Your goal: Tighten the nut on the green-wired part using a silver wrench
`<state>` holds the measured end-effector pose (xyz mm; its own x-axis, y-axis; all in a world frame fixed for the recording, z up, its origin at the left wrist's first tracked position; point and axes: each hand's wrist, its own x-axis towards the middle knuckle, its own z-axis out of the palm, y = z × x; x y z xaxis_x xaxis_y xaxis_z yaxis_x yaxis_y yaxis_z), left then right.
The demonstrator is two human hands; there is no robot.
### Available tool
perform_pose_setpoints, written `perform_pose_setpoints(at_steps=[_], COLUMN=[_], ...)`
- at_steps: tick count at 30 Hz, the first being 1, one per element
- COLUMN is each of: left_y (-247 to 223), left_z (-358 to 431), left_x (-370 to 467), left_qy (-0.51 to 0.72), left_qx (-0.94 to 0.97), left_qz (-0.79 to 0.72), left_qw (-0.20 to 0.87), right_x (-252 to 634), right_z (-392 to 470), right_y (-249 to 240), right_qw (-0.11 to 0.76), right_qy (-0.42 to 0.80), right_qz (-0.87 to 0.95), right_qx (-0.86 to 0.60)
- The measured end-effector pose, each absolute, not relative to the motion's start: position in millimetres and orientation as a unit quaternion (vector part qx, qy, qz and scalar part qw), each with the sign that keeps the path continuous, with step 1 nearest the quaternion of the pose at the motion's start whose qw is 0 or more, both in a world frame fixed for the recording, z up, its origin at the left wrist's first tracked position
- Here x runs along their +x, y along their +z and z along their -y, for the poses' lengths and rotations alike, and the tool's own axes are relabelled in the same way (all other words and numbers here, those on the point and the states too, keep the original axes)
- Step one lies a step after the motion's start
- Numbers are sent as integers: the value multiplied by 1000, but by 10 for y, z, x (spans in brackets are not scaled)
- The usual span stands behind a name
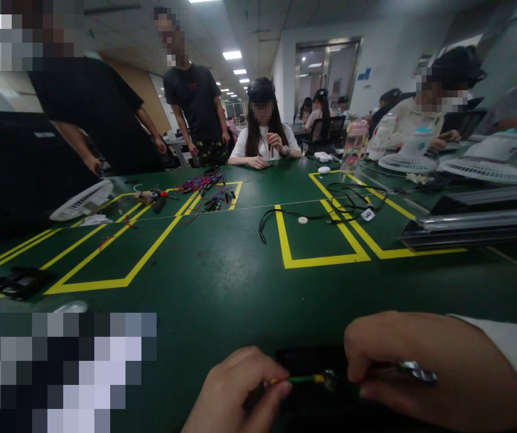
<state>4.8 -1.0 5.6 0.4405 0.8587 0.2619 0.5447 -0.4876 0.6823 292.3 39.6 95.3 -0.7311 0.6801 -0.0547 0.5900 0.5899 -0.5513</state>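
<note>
Low in the head view, my left hand (244, 391) pinches a thin green rod or wire with yellow ends (304, 379) between thumb and fingertips. At its right end sits a small shiny metal piece (329, 380), whose kind I cannot make out. My right hand (425, 373) is closed just to the right of that piece. Out of its grip shows a shiny metal tool (417, 371), mostly hidden by the fingers. Beneath both hands lies a dark, flat object (303, 356) near the table's front edge.
Yellow tape (325, 263) marks rectangles on the green table (222, 313). Black cables (294, 212), a white ring (303, 220), tangled coloured wires (201, 180) and metal profiles (484, 225) lie farther off. White fans (409, 159) stand at right. A person (262, 132) sits opposite; others stand left.
</note>
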Motion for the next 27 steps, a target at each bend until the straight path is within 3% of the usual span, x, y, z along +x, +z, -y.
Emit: perform_pose_setpoints(at_steps=[6, 12, 20, 27], left_y=[70, 71, 43, 60], left_z=[27, 23, 50, 37], left_x=[48, 37, 18, 14], left_qy=[309, 295, 291, 292], left_qx=[803, 802, 797, 798], left_qz=[-436, -442, -444, -442], left_qw=[265, 273, 288, 289], right_x=[2925, 2885, 2877, 2865], right_z=[-125, -60, -31, -50], right_y=[760, 544, 423, 465], right_qw=[195, 175, 218, 165], right_qy=[245, 234, 211, 226], right_qz=[805, 801, 819, 830], right_qx=[-503, -522, -486, -483])
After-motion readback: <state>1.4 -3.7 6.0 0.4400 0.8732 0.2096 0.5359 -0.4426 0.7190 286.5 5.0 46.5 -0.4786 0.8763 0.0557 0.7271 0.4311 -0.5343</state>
